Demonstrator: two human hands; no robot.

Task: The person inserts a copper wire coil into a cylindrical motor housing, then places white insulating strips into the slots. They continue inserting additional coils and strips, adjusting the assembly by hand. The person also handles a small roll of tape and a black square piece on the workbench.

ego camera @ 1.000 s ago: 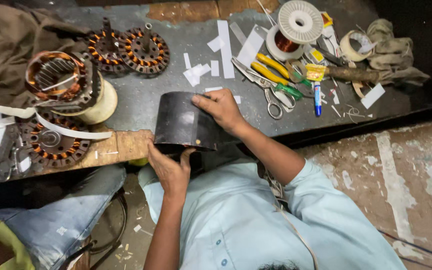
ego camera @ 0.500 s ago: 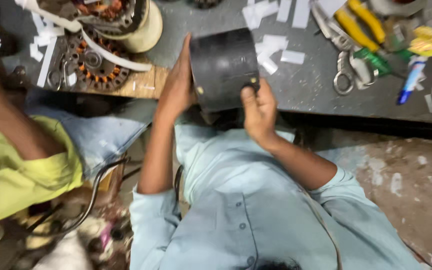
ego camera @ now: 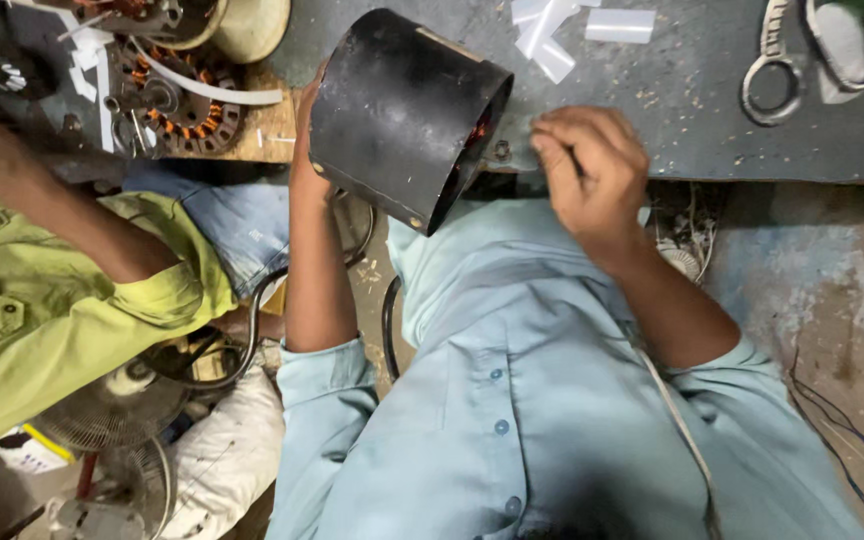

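Black drum (ego camera: 397, 115) held tilted at the bench (ego camera: 672, 110) edge.

The left hand (ego camera: 304, 140) grips the drum from behind, its fingers mostly hidden. The right hand (ego camera: 592, 170) is just beside the open end, loosely curled on nothing. Scissors (ego camera: 802, 55) and white strips (ego camera: 572, 25) lie beyond; a green sleeve (ego camera: 62, 290) sits far left.

Black cylinder (ego camera: 402, 115) hides most of left hand (ego camera: 304, 150).

Black cylindrical motor housing (ego camera: 402, 110), scuffed, tilted on its side, open end rightward, copper windings inside, at bench edge
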